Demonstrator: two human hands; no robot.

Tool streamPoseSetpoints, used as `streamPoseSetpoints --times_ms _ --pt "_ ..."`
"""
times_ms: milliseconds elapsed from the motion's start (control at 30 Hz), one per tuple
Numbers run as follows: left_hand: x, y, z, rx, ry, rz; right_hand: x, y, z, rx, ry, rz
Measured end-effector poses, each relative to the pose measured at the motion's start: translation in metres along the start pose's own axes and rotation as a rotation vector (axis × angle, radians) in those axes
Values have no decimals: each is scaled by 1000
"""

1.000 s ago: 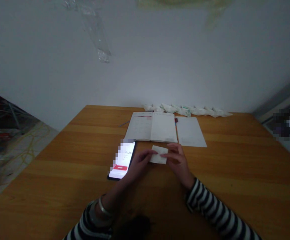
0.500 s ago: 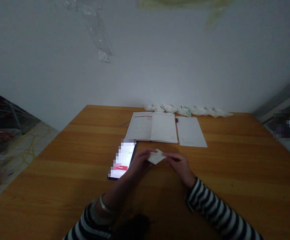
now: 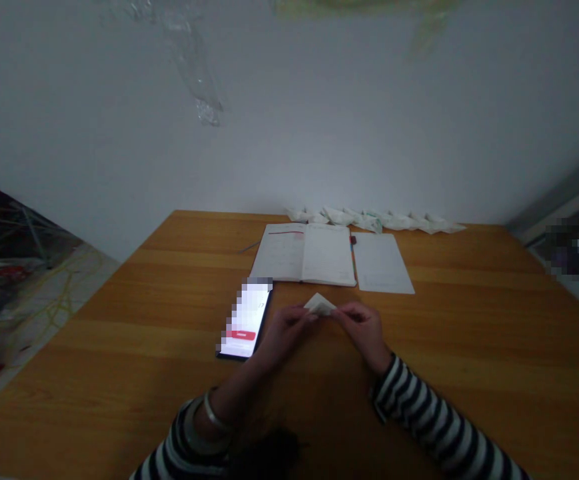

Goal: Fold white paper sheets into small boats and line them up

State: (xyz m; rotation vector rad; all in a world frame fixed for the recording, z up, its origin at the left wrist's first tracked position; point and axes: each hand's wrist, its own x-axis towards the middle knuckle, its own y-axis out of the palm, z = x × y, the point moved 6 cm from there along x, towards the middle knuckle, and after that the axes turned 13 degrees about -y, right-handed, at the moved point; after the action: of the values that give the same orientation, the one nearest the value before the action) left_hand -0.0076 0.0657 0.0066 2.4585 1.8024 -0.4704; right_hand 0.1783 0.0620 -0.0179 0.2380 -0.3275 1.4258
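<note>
Both left grip [image 3: 286, 328] and right grip [image 3: 364, 327] pinch paper [image 3: 320, 305], table [image 3: 474, 327] open toward right edge.

One head-worn camera looks forward and down from the near side of the surface [image 3: 469, 320], over the left hand [image 3: 285, 328] and right hand [image 3: 366, 330], close by and below mid-frame, to the wall [image 3: 319, 120] beyond. The wide view takes in the surface's far edge and some floor [image 3: 86, 267] at left.

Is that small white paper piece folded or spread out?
Folded, it seems: the small white paper piece shows a pointed, triangular outline between left hand and right hand.
</note>
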Motion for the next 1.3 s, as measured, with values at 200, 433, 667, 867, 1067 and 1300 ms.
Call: streamPoseSetpoints --times_ms 200,433,667,867,1067,1300 --pt "7 4 21 -241 -199 -10 0 4 -5 36 21 10" --pt "3 0 17 -284 -237 -92 -1 6 -9 97 35 69" --pt "2 -13 18 -287 -241 -295 0 4 -5 101 49 23" --pt "3 -19 15 -277 -191 -342 3 1 -4 130 97 9" --pt "5 -16 14 -342 -162 -242 1 -1 -2 80 75 -14" --pt "6 -13 21 -412 -170 -220 -3 1 2 -12 9 -14"
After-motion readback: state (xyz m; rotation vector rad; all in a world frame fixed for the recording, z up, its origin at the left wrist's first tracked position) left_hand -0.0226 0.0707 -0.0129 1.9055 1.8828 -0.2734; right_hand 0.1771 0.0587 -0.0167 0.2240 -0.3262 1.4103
